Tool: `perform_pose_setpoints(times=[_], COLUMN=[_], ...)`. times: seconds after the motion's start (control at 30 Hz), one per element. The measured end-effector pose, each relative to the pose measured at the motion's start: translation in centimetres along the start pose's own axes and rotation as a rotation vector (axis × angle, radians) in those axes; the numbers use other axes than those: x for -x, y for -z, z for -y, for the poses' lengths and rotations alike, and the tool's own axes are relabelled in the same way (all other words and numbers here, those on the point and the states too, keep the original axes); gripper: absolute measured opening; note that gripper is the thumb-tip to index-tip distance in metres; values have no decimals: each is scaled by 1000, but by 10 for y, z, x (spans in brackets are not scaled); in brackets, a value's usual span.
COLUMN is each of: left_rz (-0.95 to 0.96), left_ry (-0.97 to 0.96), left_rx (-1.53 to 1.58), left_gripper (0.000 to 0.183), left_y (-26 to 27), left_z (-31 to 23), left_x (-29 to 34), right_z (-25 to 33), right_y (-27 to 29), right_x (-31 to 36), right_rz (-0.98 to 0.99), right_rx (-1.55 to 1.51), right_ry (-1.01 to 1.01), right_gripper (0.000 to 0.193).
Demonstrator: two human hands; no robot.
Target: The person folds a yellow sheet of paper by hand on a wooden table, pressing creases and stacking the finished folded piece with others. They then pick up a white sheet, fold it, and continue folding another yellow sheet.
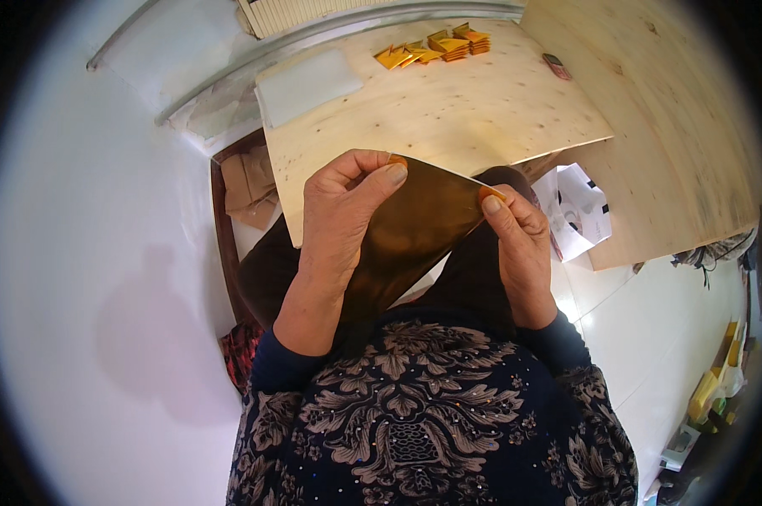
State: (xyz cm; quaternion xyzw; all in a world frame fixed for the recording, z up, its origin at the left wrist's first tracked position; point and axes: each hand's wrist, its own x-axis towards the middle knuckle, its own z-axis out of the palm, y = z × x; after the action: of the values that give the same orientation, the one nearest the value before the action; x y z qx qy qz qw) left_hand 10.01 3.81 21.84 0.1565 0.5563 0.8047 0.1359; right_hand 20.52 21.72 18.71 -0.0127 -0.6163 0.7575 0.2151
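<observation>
A glossy brown-gold foil sheet (419,223) hangs in front of me, over my lap, pinched by its two upper corners. My left hand (347,198) is closed on the left corner, thumb on the near side. At the right corner my right hand (520,240) pinches in the same way. Bits of orange show beside both thumbs; I cannot tell whether they are turned corners of the sheet. The top edge is stretched between the hands and slopes down to the right. Whether it is one layer or a bag is not clear.
Several stacks of folded orange-gold foil pieces (448,46) lie at the far side of the wooden table (423,105). A pale flat sheet (309,87) lies at its left, a small red phone (558,67) at its right. A white bag (576,211) stands below the table's right side; brown cardboard (250,185) sits at left.
</observation>
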Motion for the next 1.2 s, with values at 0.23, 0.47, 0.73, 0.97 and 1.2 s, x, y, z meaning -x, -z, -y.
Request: perform_pose_setpoints(times=[0.23, 0.47, 0.73, 0.97, 1.2], left_rz=[21, 70, 91, 166, 190], left_ry=[2, 3, -8, 78, 28], left_rx=[16, -35, -401, -234, -318], left_gripper=[11, 7, 11, 11, 10], left_y=[0, 6, -11, -23, -27], left_z=[3, 11, 22, 32, 37], left_x=[-4, -7, -3, -6, -12], right_z=[-9, -8, 11, 9, 6], right_y=[4, 7, -5, 6, 15], right_x=[-3, -9, -27, -21, -21], right_rz=[-23, -58, 83, 42, 63], right_rx=[18, 247, 875, 549, 518], right_ry=[-42, 43, 403, 91, 15], right_gripper=[17, 23, 35, 13, 12])
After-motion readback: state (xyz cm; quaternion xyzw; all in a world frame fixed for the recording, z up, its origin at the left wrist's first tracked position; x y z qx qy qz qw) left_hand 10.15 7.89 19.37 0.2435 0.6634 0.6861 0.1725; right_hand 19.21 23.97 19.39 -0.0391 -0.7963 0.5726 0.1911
